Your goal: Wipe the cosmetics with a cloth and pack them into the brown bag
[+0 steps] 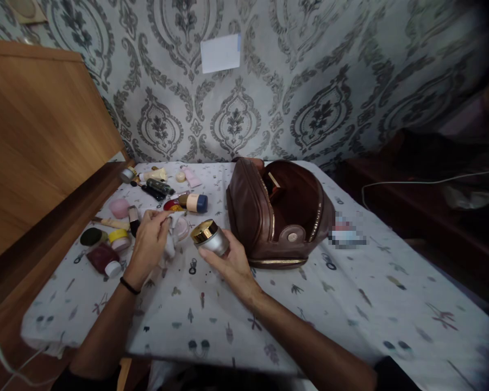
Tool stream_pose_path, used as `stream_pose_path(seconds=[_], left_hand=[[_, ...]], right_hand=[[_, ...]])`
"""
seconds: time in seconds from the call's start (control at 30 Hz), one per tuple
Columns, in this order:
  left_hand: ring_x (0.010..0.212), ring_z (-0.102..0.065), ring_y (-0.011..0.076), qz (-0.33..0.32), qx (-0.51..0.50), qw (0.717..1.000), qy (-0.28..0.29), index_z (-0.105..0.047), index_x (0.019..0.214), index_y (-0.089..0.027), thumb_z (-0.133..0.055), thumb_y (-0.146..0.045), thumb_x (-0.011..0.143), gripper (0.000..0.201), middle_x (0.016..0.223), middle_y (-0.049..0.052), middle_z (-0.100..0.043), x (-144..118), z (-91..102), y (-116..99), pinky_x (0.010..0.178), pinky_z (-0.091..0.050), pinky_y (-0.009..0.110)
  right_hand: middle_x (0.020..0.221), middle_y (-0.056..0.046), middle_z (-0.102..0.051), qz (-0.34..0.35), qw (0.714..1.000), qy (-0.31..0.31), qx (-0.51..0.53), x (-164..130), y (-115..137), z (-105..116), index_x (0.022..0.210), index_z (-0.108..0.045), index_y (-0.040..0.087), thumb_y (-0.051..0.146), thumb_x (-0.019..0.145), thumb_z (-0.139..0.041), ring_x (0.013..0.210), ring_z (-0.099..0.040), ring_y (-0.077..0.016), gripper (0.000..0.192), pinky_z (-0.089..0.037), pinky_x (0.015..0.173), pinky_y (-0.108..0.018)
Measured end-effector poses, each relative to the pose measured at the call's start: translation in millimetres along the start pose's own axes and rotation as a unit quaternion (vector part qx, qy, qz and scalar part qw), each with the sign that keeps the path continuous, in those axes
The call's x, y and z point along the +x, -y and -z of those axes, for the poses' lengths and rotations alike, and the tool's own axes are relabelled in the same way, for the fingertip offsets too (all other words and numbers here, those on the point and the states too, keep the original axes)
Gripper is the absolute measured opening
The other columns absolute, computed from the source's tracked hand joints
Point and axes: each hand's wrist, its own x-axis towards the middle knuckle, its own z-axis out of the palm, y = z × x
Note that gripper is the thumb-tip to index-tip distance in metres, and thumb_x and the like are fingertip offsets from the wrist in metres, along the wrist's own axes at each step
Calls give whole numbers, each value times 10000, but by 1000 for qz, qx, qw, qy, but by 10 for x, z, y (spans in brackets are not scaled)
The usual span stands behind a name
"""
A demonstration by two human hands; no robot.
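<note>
My right hand (228, 264) holds a frosted cream jar with a gold lid (210, 237), tilted, just above the table. My left hand (150, 243) grips a white cloth (170, 245) to the left of the jar. An open brown leather toiletry bag (279, 214) stands right of the jar, its zipper spread wide and its inside dark.
Several cosmetics lie at the table's left: a pink jar (119, 207), a dark red bottle (102, 258), a yellow-lidded jar (119, 238), a tube with a blue cap (196, 202). A printed white cloth covers the table (309, 304). A wooden headboard (36, 141) borders the left.
</note>
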Motion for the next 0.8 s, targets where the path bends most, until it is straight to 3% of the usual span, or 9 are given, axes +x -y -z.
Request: stream_pose_path(seconds=[0.1, 0.27, 0.33, 0.43, 0.53, 0.67, 0.8], left_hand=[[878, -573, 226, 0, -14, 1000, -9, -688, 1071, -156, -447, -348, 936, 337, 928, 76, -638, -9, 6, -23, 807, -459, 350], [702, -556, 163, 38, -212, 976, 24, -695, 1059, -181, -493, -398, 941, 318, 801, 12, -653, -48, 14, -131, 612, -430, 259], [788, -584, 180, -30, -229, 972, 45, -713, 1044, -199, -520, -386, 936, 289, 877, 32, -661, -89, 12, -229, 686, -462, 277], [1079, -564, 236, -183, -180, 960, 115, -720, 1062, -233, -522, -336, 942, 253, 1150, 87, -617, -153, -12, -364, 910, -457, 355], [1147, -536, 250, -234, -143, 949, 155, -679, 1134, -233, -459, -319, 971, 287, 1232, 110, -572, -185, -48, -412, 967, -431, 390], [992, -576, 225, -165, -164, 962, 146, -633, 1092, -182, -429, -349, 983, 285, 1042, 92, -626, -181, -74, -425, 875, -445, 362], [909, -586, 212, -58, -209, 961, 169, -626, 1023, -184, -442, -428, 973, 309, 963, 54, -643, -174, -82, -483, 795, -451, 326]], right_hand=[[929, -33, -643, 1, 1000, 3, -2, 5, -13, -2, 993, -554, 193, 402, 630, -791, 863, -601, -190, 482, -491, 791, -310], [910, -31, -654, -2, 1000, 13, -25, 14, -33, 1, 959, -589, 180, 410, 627, -792, 836, -598, -184, 451, -487, 751, -302], [839, -13, -642, -32, 999, 21, -20, 7, -38, 8, 942, -601, 171, 418, 618, -785, 736, -575, -158, 447, -468, 664, -280], [657, 30, -578, -81, 995, 55, 2, -12, -41, 26, 845, -621, 180, 419, 656, -723, 574, -495, -119, 321, -394, 541, -251], [566, 41, -524, -99, 990, 104, -3, -25, -42, 45, 746, -611, 190, 426, 707, -663, 514, -465, -114, 245, -367, 505, -250], [781, 0, -630, -30, 988, 136, -64, -20, -60, 47, 881, -625, 179, 432, 700, -711, 698, -563, -158, 323, -453, 626, -276], [1010, -55, -637, 83, 981, 61, -167, -18, -120, 38, 1004, -608, 182, 366, 653, -767, 940, -580, -229, 428, -473, 838, -359]])
